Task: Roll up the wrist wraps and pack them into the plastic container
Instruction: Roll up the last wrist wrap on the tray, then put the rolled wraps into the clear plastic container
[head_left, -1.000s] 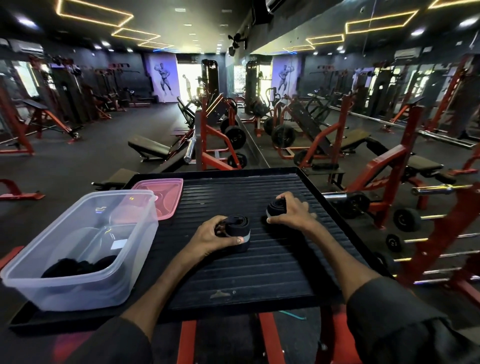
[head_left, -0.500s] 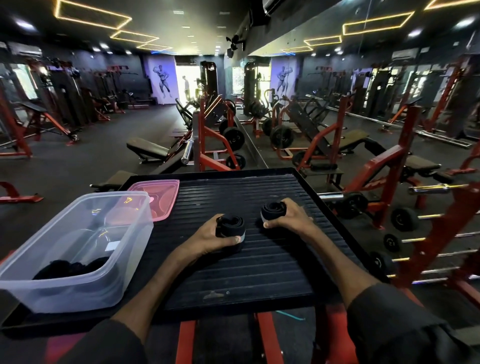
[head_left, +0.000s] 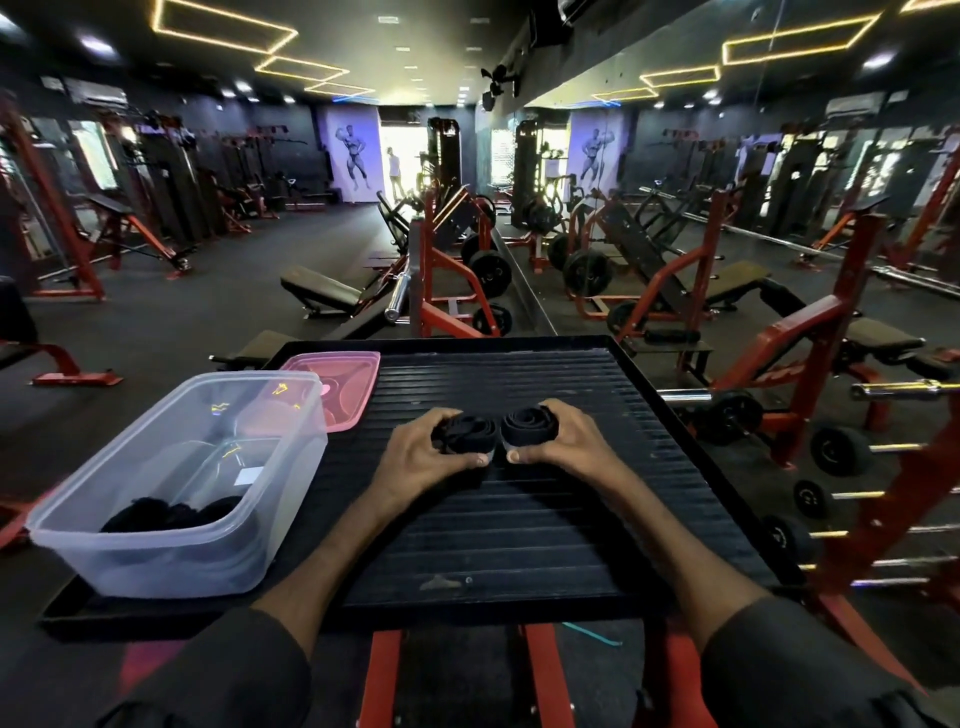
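Rolled black wrist wraps, two. My left hand (head_left: 421, 457) grips the left roll (head_left: 462, 435), my right hand (head_left: 566, 448) the right roll (head_left: 530, 426), side by side on the ribbed platform (head_left: 519, 535). Handling, as I judge: pinch each coil's loose end tight before lifting, so nothing unwinds. Destination: clear plastic container (head_left: 171, 558), near, left of my left hand, dark rolls (head_left: 171, 513) already inside.
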